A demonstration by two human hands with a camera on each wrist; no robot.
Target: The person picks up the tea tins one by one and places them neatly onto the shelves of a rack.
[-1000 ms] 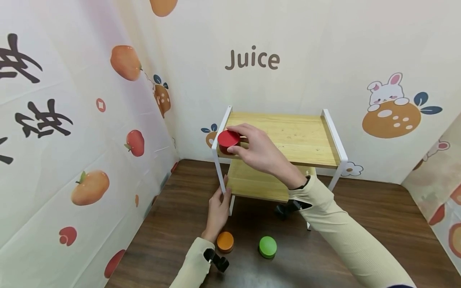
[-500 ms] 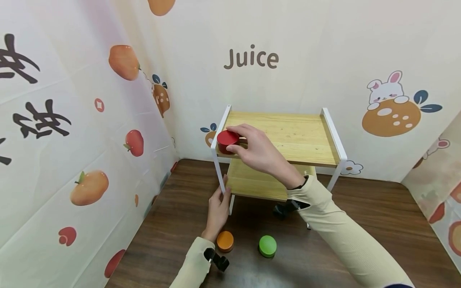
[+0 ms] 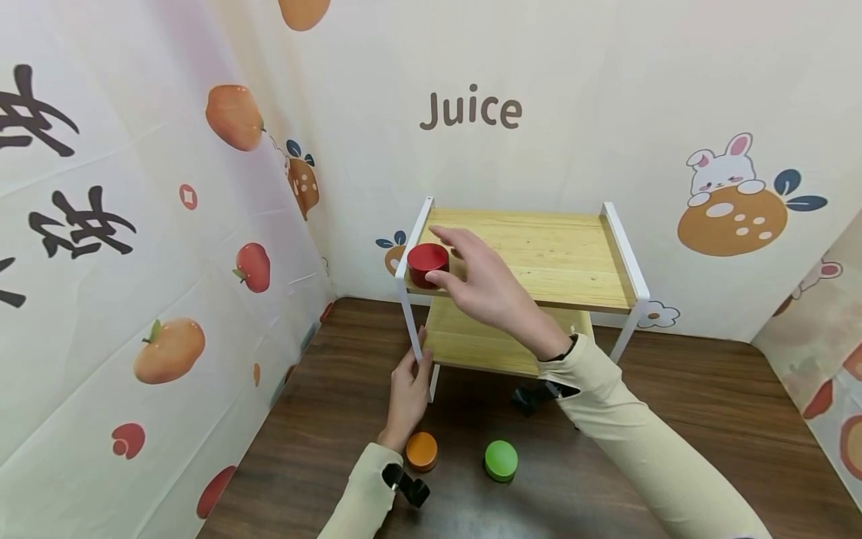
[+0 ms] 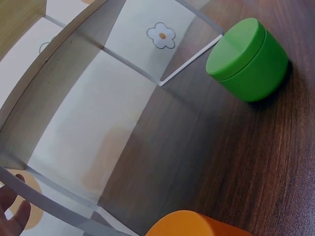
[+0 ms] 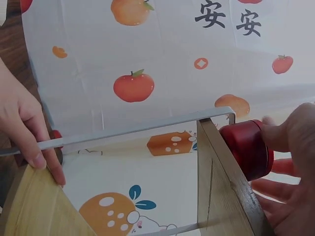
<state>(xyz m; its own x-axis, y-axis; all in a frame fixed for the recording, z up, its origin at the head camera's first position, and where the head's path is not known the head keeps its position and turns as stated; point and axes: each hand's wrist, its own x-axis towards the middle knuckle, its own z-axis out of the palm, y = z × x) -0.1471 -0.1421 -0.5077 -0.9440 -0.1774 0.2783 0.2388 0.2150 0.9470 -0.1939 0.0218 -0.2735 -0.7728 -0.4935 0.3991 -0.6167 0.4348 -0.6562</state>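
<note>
A round red canister [image 3: 428, 266] stands upright at the front left corner of the upper shelf of a two-tier wooden rack [image 3: 539, 258] with white legs. Beside it is my right hand [image 3: 486, 288], thumb and fingers spread apart. In the right wrist view, the thumb lies close to the red canister [image 5: 247, 149]; whether it touches cannot be told. My left hand [image 3: 407, 393] grips the rack's front left leg at the lower shelf. The left wrist view shows only some of that hand's fingers [image 4: 12, 219], at its lower left edge.
An orange canister [image 3: 421, 451] and a green canister [image 3: 501, 460] stand on the dark wooden table [image 3: 337, 397] in front of the rack. Printed cloth walls [image 3: 572, 112] rise behind and at both sides.
The right hand's fingers have lifted and spread away from the red canister, which they held before. The canister remains at the shelf corner. The left hand has not moved.
</note>
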